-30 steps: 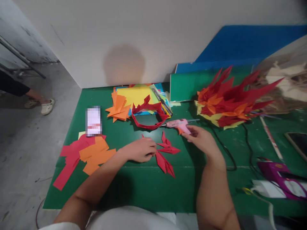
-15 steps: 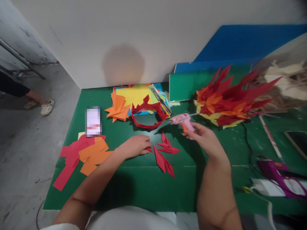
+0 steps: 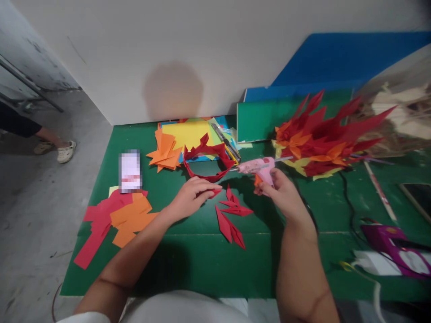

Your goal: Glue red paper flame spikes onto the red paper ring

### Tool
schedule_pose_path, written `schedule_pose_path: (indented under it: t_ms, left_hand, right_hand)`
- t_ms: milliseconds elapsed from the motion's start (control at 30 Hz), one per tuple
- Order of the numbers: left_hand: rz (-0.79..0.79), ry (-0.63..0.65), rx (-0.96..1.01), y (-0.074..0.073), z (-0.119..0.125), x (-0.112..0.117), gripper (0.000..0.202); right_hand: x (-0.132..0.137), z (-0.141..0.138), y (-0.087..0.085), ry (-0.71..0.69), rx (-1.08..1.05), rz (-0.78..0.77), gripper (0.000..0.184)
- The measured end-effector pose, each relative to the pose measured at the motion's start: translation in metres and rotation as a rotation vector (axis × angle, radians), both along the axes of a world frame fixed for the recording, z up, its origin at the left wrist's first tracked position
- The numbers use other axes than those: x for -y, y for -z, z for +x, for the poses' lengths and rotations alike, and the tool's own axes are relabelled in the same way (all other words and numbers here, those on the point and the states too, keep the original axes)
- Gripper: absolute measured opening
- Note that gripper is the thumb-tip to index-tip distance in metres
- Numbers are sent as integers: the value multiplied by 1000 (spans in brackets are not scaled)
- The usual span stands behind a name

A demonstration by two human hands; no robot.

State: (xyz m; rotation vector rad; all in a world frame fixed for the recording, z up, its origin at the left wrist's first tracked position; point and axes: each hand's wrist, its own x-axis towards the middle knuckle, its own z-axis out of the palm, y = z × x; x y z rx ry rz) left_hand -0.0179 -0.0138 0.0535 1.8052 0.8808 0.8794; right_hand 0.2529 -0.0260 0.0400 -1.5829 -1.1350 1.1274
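Note:
In my right hand [image 3: 278, 188] is a pink hot glue gun [image 3: 257, 168], its nozzle pointing left. A glue stick pokes out of its back. My left hand [image 3: 195, 197] pinches a small folded red paper piece [image 3: 216, 193] between thumb and fingers, mostly covered by them. Just beyond the left hand lies a red folded-paper ring [image 3: 208, 175] with raised points, and the nozzle is near its right side. Several loose red folded pieces [image 3: 232, 229] rest on the green table [image 3: 202, 264] between my hands.
Red strips [image 3: 101, 229] and orange sheets [image 3: 131, 220] lie at left below a blurred white rectangle [image 3: 130, 170]. Orange cut pieces [image 3: 166, 152], yellow paper [image 3: 188, 134] and a cutter knife [image 3: 225, 141] are behind. A flame-like paper model [image 3: 330, 139] and purple device [image 3: 390, 246] stand at right.
My left hand has risen from the table with the red piece, moving slightly away from me. The glue gun has levelled, and its nozzle has shifted slightly left.

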Motion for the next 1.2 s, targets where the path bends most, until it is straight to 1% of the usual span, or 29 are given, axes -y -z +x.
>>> schedule_pose_path:
  t_ms: [133,167,233,300,367,467,600,667,800,933,1200]
  left_hand:
    - [-417,-129,336,-3,3,2,17]
    - [-481,-152,421,-4,4,2,19]
    - [-532,-192,527,-5,4,2,23]
    - [-504,-244,554,-6,5,1,24]
    - [-448,-279,515,-6,5,1,22]
    - [-365,-277,433,-5,6,2,22]
    - [-232,-268,319,-1,6,1,26]
    - [-199,-275,278,1,5,1,27]
    - [-208,-283,269,2,5,1,26]
    - [-233,-299,297,1,6,1,25]
    - [-233,-276,330,-1,6,1,25]
  right_hand:
    - [2,-6,-8,-48,72,54,25]
    - [3,-7,-9,-55,86,63,24]
    - [3,-11,-10,-46,111,71,23]
    - [3,-15,-10,-22,143,70,24]
    - [3,-18,-8,-1,186,61,26]
    - [2,-22,-6,-6,259,57,28]
    - [1,-29,-6,-30,356,122,32]
    - [2,-33,-7,-36,410,154,33]
    - [2,-39,-7,-59,524,203,37]
    - [2,-40,-5,-79,604,217,37]
    - [1,-36,-2,-102,633,222,33]
